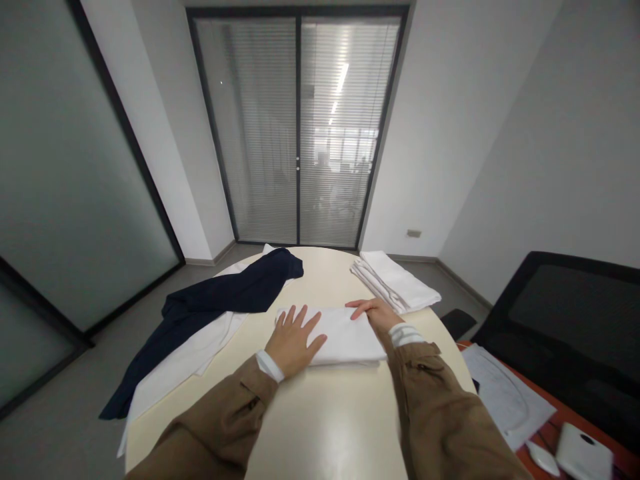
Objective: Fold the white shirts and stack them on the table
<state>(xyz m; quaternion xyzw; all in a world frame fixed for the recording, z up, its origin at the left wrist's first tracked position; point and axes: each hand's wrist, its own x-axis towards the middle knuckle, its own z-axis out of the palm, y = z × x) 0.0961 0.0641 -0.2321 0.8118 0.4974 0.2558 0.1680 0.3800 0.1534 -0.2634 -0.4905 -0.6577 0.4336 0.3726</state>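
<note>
A folded white cloth lies flat on the round cream table, in front of me. My left hand rests on its left part, palm down with the fingers spread. At the cloth's right far corner is my right hand, its index finger stretched over the top and the thumb side hidden; the fingers look apart, lying on the edge. Behind my right hand sits a stack of folded white cloth. On the left, a dark navy garment lies over a loose white garment.
Both left garments hang over the table's edge. At the right stand a black mesh chair and a red surface holding paper, a white mouse and a white device. Glass doors are behind the table.
</note>
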